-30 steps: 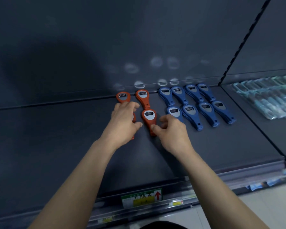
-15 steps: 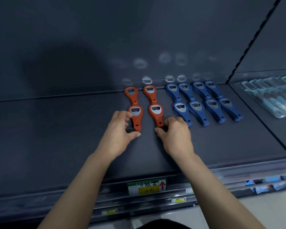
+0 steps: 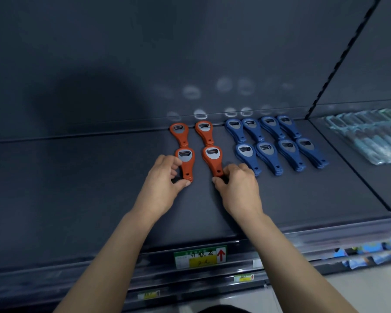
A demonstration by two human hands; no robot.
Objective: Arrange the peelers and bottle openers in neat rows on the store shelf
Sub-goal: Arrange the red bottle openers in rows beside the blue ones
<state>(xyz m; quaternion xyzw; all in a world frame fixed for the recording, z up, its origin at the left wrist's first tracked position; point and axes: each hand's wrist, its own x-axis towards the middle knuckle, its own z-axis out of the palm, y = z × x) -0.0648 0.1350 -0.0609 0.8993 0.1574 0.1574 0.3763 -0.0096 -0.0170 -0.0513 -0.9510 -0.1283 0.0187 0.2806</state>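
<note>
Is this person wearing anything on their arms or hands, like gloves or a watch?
No. The left hand and right hand are bare: no gloves or rings show. Both forearms are uncovered to the picture's edge, with no sleeve, watch or bracelet.

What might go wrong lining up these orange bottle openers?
The left hand grips the front left orange opener, the right hand the front right orange opener; their heads touch the tails of the back orange openers, so a push may skew those. The right hand could nudge the nearest blue stack beside it.

Head camera, facing forward-down onto shelf [image 3: 77,188], close, edges seemingly blurred
</note>
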